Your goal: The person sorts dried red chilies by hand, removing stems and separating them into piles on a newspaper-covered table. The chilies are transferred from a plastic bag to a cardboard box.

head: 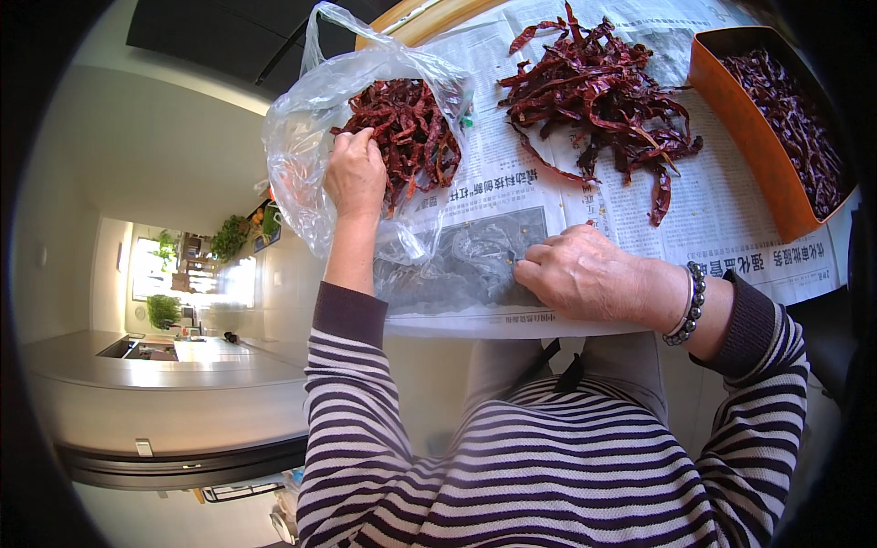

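My left hand is at the mouth of a clear plastic bag, its fingertips touching the dried red chillies inside. Whether those fingers grip a chilli is hidden. Low over the newspaper, near its front edge, my right hand has its fingers curled in. Its palm faces down, so I cannot see whether anything is inside it. A tiny red piece shows just past its knuckles. Beyond this hand lies a loose heap of long, flattened dried chillies on the newspaper.
An orange-sided open box at the right holds many dark dried chillies. Small yellow seeds lie scattered on the newspaper. A wooden edge shows at the back. To the left are a pale wall and a bright room with plants.
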`<action>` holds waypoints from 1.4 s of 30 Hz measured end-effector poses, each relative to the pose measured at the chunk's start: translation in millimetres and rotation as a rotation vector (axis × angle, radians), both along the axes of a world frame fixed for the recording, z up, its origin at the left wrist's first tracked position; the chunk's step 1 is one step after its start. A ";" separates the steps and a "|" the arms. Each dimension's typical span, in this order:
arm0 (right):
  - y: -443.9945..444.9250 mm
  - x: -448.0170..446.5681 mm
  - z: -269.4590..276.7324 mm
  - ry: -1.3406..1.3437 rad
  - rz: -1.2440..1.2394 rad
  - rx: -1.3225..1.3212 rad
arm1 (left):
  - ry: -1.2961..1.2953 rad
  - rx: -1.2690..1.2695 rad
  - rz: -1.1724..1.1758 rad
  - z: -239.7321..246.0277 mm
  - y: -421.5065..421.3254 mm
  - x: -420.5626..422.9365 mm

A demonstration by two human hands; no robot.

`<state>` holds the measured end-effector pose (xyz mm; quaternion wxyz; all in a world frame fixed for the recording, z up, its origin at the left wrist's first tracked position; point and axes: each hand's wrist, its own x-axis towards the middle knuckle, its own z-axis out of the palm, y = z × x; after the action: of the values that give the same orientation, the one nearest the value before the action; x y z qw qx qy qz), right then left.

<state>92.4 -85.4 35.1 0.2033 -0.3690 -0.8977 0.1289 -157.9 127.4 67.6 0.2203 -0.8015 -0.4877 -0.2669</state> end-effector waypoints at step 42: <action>-0.7 -1.1 -9.3 0.015 -0.041 0.062 | -0.136 -0.269 -0.735 -19.3 -106.8 109.0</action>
<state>91.3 -86.1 25.8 0.2240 -0.3798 -0.8920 0.0998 -48.9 20.6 48.3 -0.0299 -0.9248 -0.2125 -0.3142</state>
